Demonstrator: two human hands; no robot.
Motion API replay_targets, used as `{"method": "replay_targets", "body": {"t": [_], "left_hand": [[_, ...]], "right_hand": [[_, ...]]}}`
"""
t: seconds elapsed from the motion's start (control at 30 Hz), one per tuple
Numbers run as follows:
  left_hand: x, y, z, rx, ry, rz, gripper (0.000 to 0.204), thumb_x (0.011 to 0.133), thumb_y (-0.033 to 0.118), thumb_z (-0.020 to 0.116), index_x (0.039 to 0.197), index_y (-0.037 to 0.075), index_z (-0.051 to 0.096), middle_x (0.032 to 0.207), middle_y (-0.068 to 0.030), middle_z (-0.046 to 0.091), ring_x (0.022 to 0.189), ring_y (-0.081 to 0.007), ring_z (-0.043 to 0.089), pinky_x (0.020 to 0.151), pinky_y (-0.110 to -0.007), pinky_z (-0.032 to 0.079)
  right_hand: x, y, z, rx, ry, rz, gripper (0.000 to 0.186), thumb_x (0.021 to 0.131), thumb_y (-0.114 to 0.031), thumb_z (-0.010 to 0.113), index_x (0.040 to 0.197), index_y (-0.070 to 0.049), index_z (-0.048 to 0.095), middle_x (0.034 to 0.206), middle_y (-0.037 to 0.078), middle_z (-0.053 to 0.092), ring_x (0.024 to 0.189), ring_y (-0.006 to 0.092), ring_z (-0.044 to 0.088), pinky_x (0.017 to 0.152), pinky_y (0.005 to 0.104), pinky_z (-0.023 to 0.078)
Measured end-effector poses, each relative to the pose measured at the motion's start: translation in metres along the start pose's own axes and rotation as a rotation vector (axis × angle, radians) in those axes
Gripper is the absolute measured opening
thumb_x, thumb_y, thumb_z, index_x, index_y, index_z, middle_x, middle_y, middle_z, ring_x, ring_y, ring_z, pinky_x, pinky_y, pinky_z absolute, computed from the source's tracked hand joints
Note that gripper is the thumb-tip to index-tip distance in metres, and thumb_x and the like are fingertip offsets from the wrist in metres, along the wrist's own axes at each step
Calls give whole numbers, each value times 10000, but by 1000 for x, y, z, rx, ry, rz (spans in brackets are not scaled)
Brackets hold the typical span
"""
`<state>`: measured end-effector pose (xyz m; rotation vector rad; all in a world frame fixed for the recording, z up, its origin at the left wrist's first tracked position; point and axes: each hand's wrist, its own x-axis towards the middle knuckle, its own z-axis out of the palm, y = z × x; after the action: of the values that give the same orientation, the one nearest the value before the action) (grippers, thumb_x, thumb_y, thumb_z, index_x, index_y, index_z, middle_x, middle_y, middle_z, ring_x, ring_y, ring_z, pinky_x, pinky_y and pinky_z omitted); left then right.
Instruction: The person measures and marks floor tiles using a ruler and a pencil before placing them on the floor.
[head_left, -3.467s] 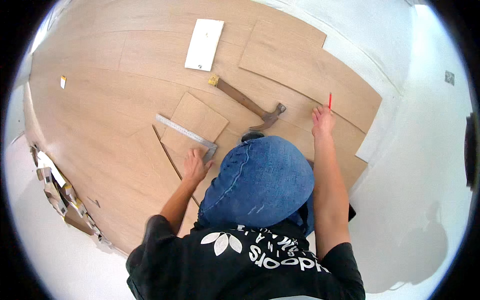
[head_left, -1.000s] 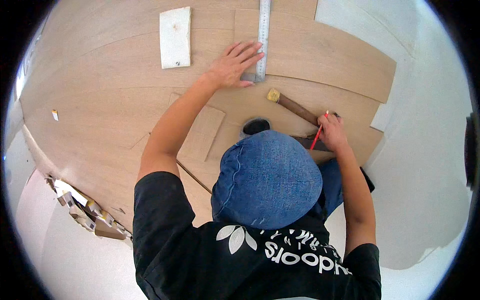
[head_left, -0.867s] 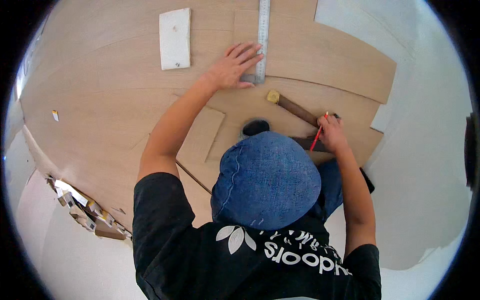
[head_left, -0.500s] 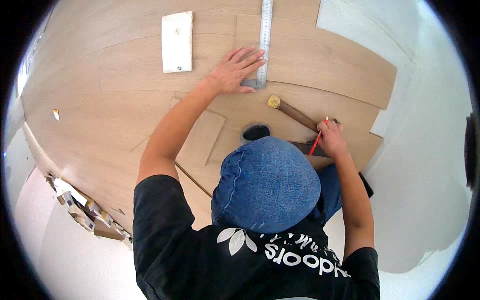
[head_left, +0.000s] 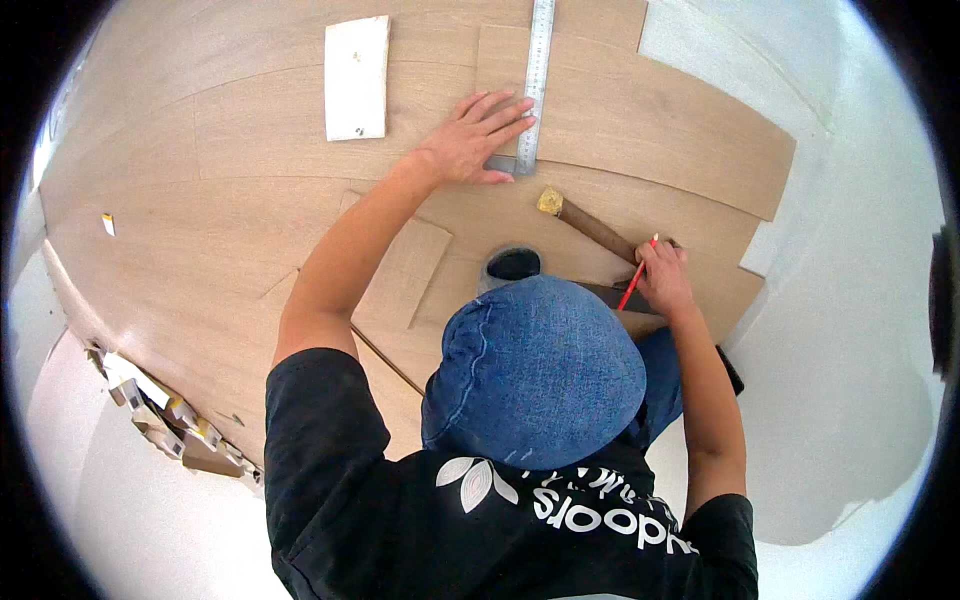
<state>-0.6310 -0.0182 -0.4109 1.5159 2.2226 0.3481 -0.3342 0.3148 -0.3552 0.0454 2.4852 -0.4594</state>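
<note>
Left grip (head_left: 478, 138): palm down, fingers spread wide and not closed around anything; the fingertips rest on the left edge of the steel square (head_left: 534, 90) near its near end, with the short arm partly beneath the hand. Right grip (head_left: 663, 278): fingers closed on the red pencil (head_left: 637, 277), which slants with its pale end away from the person. Whether it also touches the hammer (head_left: 597, 228) beneath cannot be told.

The square's blade has its long axis pointing away from the person, across the plank (head_left: 660, 125) near that plank's left end. The left grip is nearer; from the right grip, the blade lies forward and to the left, well apart. The hammer handle lies between.

Further left, a white rectangular board (head_left: 357, 80) lies on the floor planks (head_left: 130, 140).
</note>
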Motion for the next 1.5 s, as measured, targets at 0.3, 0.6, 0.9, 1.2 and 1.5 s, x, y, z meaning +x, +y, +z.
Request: {"method": "replay_targets", "body": {"t": [0.3, 0.6, 0.9, 1.2, 1.5], "left_hand": [[0, -1, 5, -5, 15, -7, 970, 838, 549, 754, 1618, 206, 290, 1704, -21, 207, 1555, -296, 183, 1276, -512, 171], [-1, 0, 6, -27, 52, -8, 973, 826, 526, 768, 1612, 190, 304, 1695, -26, 232, 1549, -292, 203, 1276, -500, 182], [-3, -5, 7, -44, 54, 16, 975, 816, 534, 774, 1605, 192, 315, 1697, -39, 235, 1556, -303, 192, 1260, -517, 186], [1, 0, 2, -11, 44, 3, 986, 810, 522, 770, 1611, 183, 306, 1696, -36, 240, 1553, -296, 203, 1262, -516, 186], [-3, -7, 9, -64, 89, 46, 998, 795, 519, 776, 1604, 156, 320, 1689, -43, 258, 1544, -307, 223, 1254, -512, 194]], "right_hand": [[3, -1, -1, 8, -40, 19, 299, 754, -63, 725, 1007, -135, 583, 1004, 110, 630, 1063, 319, 596, 929, 463, 415], [3, 4, 0, 5, -62, 12, 301, 794, -126, 745, 1044, -129, 578, 1044, 120, 647, 1104, 323, 600, 967, 478, 415], [92, -62, -61, 504, 322, 79, 314, 1035, -259, 555, 1144, 0, 695, 1045, 200, 710, 982, 363, 675, 860, 440, 514], [240, -110, -107, 874, 615, 49, 299, 995, -266, 618, 1132, -14, 704, 911, 133, 719, 821, 194, 654, 780, 327, 515], [263, -114, -101, 785, 666, 78, 347, 1000, -303, 587, 1238, -74, 693, 956, 150, 732, 845, 232, 688, 828, 343, 532]]}}
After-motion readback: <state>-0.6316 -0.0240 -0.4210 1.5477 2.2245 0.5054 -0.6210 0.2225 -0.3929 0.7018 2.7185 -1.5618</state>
